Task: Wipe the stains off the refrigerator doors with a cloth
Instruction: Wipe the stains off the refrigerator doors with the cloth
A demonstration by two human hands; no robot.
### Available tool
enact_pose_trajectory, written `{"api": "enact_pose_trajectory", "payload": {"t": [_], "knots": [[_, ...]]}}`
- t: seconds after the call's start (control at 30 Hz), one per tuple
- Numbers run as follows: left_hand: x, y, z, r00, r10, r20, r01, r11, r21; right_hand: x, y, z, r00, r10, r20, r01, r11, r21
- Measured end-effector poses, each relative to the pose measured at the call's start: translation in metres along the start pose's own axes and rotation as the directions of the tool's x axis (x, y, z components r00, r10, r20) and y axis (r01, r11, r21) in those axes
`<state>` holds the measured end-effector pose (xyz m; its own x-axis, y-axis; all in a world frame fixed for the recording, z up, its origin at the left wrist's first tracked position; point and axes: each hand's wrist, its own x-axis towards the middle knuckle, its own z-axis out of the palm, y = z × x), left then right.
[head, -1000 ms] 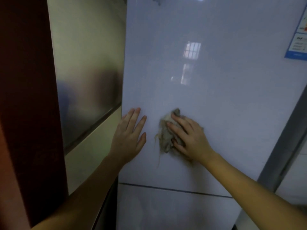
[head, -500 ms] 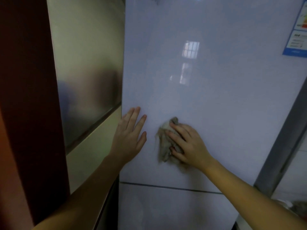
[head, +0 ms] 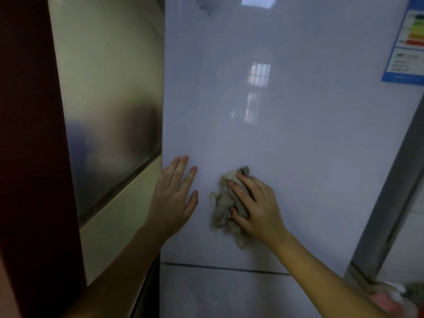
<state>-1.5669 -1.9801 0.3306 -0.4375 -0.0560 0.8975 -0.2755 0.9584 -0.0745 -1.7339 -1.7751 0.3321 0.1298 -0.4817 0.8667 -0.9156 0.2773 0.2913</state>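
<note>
The crumpled grey cloth (head: 223, 203) lies bunched against the lower part of the white upper refrigerator door (head: 298, 138), just above the seam to the lower door (head: 229, 294). The right hand (head: 257, 207) presses it to the door, fingers (head: 243, 180) laid over the cloth and the thumb hooked into its folds. Just left, apart from the cloth, the left hand (head: 172, 200) rests flat on the door near its left edge, fingers straight and slightly spread. A dark smudge (head: 206, 6) shows at the door's top.

Dim, soft light. A barred window reflection (head: 259, 73) glares on the glossy white refrigerator door (head: 309, 138). Straight lines bow near the edges.
</note>
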Motion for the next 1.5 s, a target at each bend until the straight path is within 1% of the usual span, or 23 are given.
{"api": "enact_pose_trajectory", "payload": {"t": [0.07,0.13,0.23,0.3,0.33,0.37,0.47,0.53,0.67,0.8,0.87,0.97,1.07,1.2,1.33,1.4,1.5], "knots": [[0.001,0.003,-0.001,1.000,-0.007,0.000,0.007,1.000,0.005,0.004,0.009,-0.009,0.994,0.101,-0.041,-0.101,0.995,-0.010],[0.002,0.006,0.000,1.000,-0.020,0.000,0.020,1.000,0.010,0.012,0.022,-0.022,0.968,0.217,-0.128,-0.219,0.976,-0.001],[0.008,0.011,0.000,0.999,-0.041,-0.004,0.042,0.999,0.025,0.025,0.046,-0.046,0.878,0.397,-0.267,-0.398,0.916,0.051],[0.016,0.015,-0.002,0.999,-0.030,-0.029,0.031,0.999,0.036,0.030,0.060,-0.061,0.809,0.500,-0.308,-0.494,0.863,0.106],[0.022,0.019,-0.002,0.999,-0.014,-0.044,0.016,0.999,0.037,0.030,0.066,-0.065,0.789,0.528,-0.314,-0.518,0.847,0.121],[0.030,0.024,-0.002,0.998,0.000,-0.057,0.002,0.999,0.032,0.029,0.070,-0.068,0.788,0.528,-0.316,-0.519,0.846,0.119],[0.054,0.046,0.000,0.997,0.026,-0.076,-0.026,1.000,-0.001,0.016,0.080,-0.072,0.829,0.475,-0.294,-0.477,0.876,0.071],[0.067,0.060,0.003,0.995,0.042,-0.086,-0.043,0.999,-0.007,0.004,0.087,-0.074,0.831,0.478,-0.286,-0.481,0.875,0.064],[0.082,0.081,0.008,0.994,0.057,-0.091,-0.059,0.998,-0.013,-0.016,0.109,-0.087,0.802,0.514,-0.305,-0.523,0.850,0.059],[0.091,0.102,0.014,0.991,0.020,-0.129,-0.018,1.000,0.018,-0.025,0.150,-0.110,0.741,0.551,-0.385,-0.579,0.814,0.050],[0.095,0.113,0.017,0.989,0.030,-0.147,-0.028,1.000,0.012,-0.027,0.163,-0.116,0.722,0.559,-0.407,-0.591,0.805,0.056],[0.098,0.127,0.022,0.987,0.067,-0.146,-0.068,0.998,0.000,-0.036,0.163,-0.113,0.754,0.540,-0.374,-0.563,0.824,0.054],[0.099,0.143,0.027,0.989,0.078,-0.130,-0.079,0.997,-0.004,-0.053,0.164,-0.111,0.791,0.519,-0.324,-0.537,0.843,0.040],[0.099,0.153,0.030,0.990,0.068,-0.126,-0.067,0.998,0.015,-0.077,0.163,-0.112,0.806,0.524,-0.275,-0.535,0.844,0.041],[0.099,0.155,0.031,0.992,0.056,-0.115,-0.051,0.998,0.043,-0.075,0.168,-0.120,0.823,0.506,-0.259,-0.509,0.859,0.061],[0.098,0.155,0.030,0.991,0.056,-0.119,-0.050,0.998,0.048,-0.063,0.177,-0.126,0.815,0.507,-0.280,-0.507,0.858,0.079],[0.098,0.156,0.030,0.990,0.056,-0.126,-0.048,0.997,0.063,-0.047,0.184,-0.130,0.772,0.555,-0.311,-0.536,0.830,0.152]]}}
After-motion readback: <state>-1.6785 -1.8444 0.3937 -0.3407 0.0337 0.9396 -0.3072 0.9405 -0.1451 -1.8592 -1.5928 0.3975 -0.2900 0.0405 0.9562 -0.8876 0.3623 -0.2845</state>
